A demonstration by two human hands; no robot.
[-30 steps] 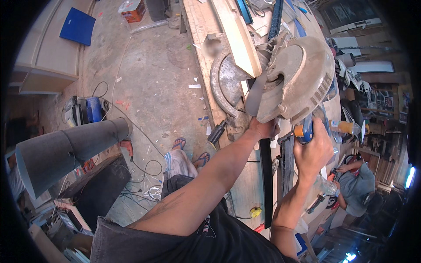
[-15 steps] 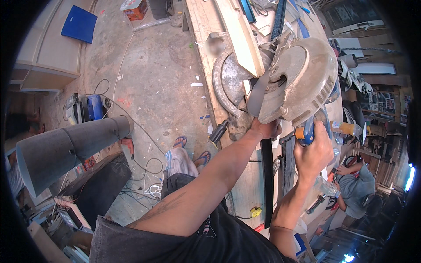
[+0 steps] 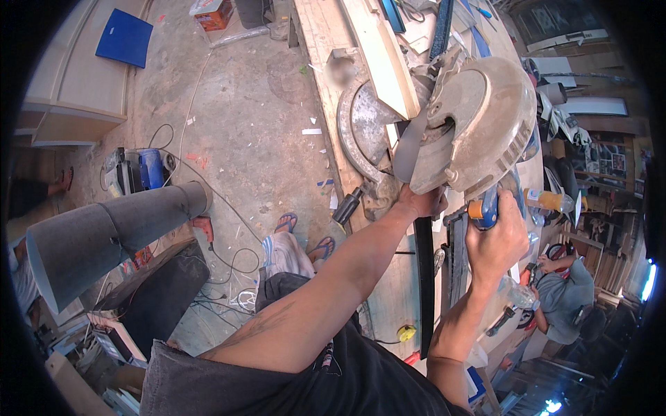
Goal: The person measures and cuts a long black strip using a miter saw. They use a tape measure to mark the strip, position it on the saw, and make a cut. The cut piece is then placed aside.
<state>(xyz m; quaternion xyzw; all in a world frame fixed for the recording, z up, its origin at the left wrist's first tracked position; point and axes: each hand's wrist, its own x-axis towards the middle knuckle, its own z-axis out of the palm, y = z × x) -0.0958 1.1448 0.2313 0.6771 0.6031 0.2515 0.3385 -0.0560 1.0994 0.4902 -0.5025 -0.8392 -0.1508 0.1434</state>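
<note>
A miter saw (image 3: 479, 118) with a dusty, pale rounded guard stands on the wooden workbench, its dark blade (image 3: 409, 149) showing at the guard's left edge. My right hand (image 3: 497, 232) is closed around the saw's blue and orange handle (image 3: 483, 210). Close below the blade, my left hand (image 3: 420, 201) is closed on a long black strip (image 3: 424, 277), which runs from the saw toward my body. Its fingertips are partly hidden beside the guard. The saw's round metal base (image 3: 365, 121) lies left of the blade.
Pale boards (image 3: 385, 66) lie on the bench (image 3: 316, 59) beyond the saw. Bottles, including one with orange liquid (image 3: 548, 201), stand right of it. Another person (image 3: 565, 298) works at the far right. Cables, a grey roll (image 3: 118, 229) and a red power drill (image 3: 203, 229) lie at left.
Almost nothing differs. Both hands keep their grip and the saw stays lowered; the whole picture has shifted very slightly.
</note>
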